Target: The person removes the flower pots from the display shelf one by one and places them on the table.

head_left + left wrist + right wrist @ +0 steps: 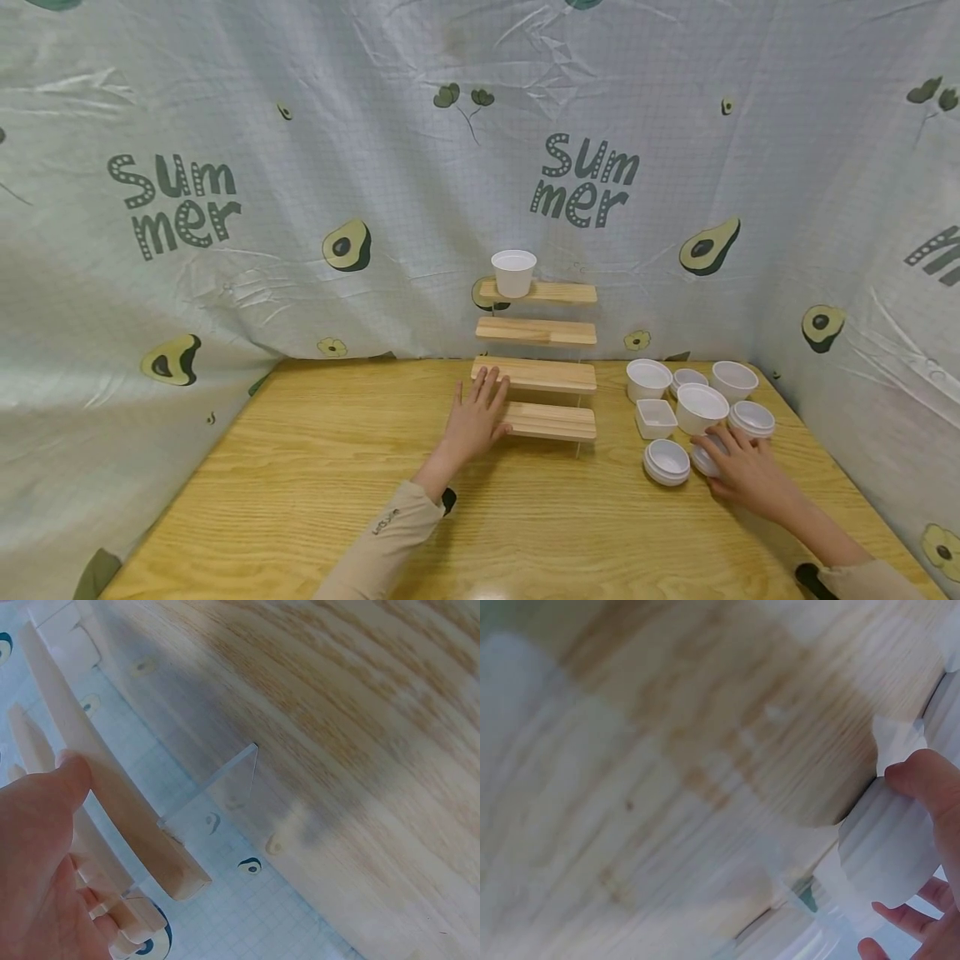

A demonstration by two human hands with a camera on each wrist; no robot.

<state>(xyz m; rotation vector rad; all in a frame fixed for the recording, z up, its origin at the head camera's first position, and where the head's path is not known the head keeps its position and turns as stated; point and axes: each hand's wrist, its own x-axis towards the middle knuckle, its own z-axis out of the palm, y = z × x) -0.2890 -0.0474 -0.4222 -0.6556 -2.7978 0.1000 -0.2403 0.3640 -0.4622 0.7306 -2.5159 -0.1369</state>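
A small four-tier wooden display stand (555,422) stands at the middle of the table's far side. My left hand (472,425) rests on the left ends of its lower tiers, fingers spread, and the left wrist view shows the thumb against a tier's edge. On the top tier, at its left, sits a white round cup (514,275). At the right my right hand (750,475) grips a ribbed white round bowl (889,847), thumb on one side and fingers on the other. That bowl stands on the table, partly covered by the hand in the head view.
Several white containers crowd round the right hand, among them a square tub (656,419), a low round bowl (667,463) and a taller cup (702,410). Clear supports hold up the tiers. A printed curtain (420,183) hangs behind the wooden table (300,467).
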